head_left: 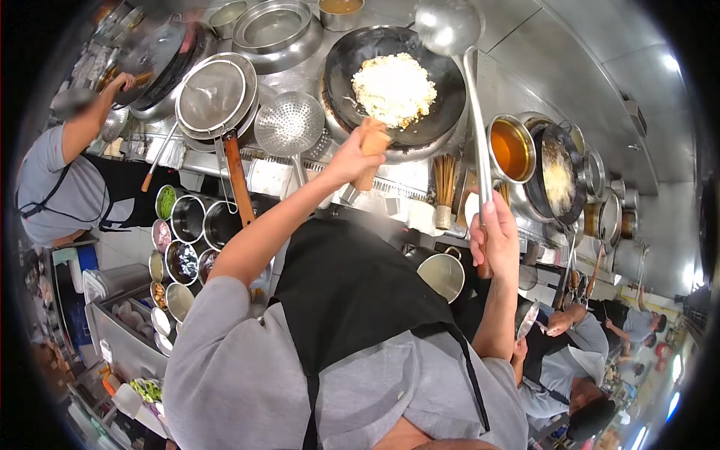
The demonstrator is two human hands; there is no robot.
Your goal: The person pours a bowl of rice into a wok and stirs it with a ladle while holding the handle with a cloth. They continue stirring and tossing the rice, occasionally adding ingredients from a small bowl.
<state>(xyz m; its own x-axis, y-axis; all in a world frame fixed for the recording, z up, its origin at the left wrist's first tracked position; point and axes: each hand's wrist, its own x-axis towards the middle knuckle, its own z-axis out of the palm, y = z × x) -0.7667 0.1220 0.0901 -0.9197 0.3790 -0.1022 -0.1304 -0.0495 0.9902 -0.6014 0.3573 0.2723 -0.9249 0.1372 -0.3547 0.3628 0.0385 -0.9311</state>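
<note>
My left hand [358, 160] is closed around the tan handle [373, 147] at the near rim of a black wok [450, 88]. In the wok lies a heap of white and pale yellow food [394, 86] that looks like fried rice. My right hand [496, 234] grips the wooden end of a long steel ladle [480, 127]. The ladle's bowl reaches past the wok's far right side, apart from the food. A perforated skimmer [289, 124] rests left of the wok, near my left forearm.
A pot of amber liquid [512, 148] and a second wok [556, 176] with frying food stand to the right. A bamboo brush [444, 191] stands at the stove's front edge. Strainers [212, 94] and ingredient pots [187, 217] are leftward. Co-workers stand on both sides.
</note>
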